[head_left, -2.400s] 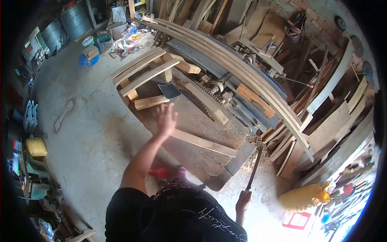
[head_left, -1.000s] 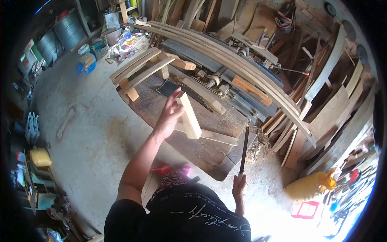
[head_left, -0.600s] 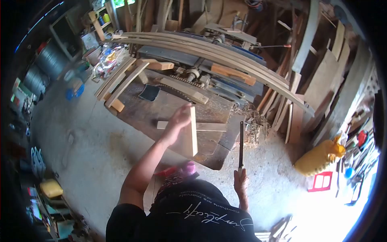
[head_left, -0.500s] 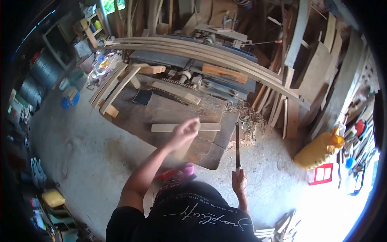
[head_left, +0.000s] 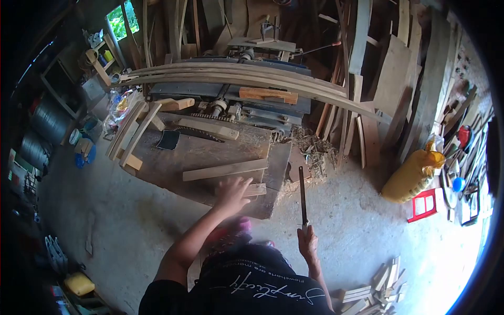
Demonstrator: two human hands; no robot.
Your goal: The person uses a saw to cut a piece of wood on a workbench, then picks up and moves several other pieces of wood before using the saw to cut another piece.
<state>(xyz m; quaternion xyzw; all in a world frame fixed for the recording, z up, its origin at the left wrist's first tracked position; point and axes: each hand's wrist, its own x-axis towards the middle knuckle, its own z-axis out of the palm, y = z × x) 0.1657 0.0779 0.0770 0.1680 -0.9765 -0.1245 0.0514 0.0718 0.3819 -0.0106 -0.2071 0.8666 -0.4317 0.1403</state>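
Note:
My left hand (head_left: 232,198) is open, its fingers spread low over the wooden work board. Its fingertips overlap a short wood piece (head_left: 255,190) lying there, which is partly covered by the hand. Just beyond the fingers a longer wooden strip (head_left: 224,170) rests at a slant. On my right side, away from the board, my right hand (head_left: 308,242) is closed around the handle of a handsaw (head_left: 303,195). The saw's narrow dark blade points forward, over the concrete floor.
The work board (head_left: 152,168) sits low before me, with a squared timber (head_left: 206,129) and stacked strips (head_left: 134,131) on it. Behind stands a machine crossed by long planks (head_left: 236,71). A yellow sack (head_left: 412,176) and red stool (head_left: 424,206) are at right; offcuts (head_left: 375,294) lie near me.
My left hand has come off the long strip and nearer to me, its fingers now spread. The strip lies more slanted, and a short piece shows beside the hand. The saw stays in my right hand.

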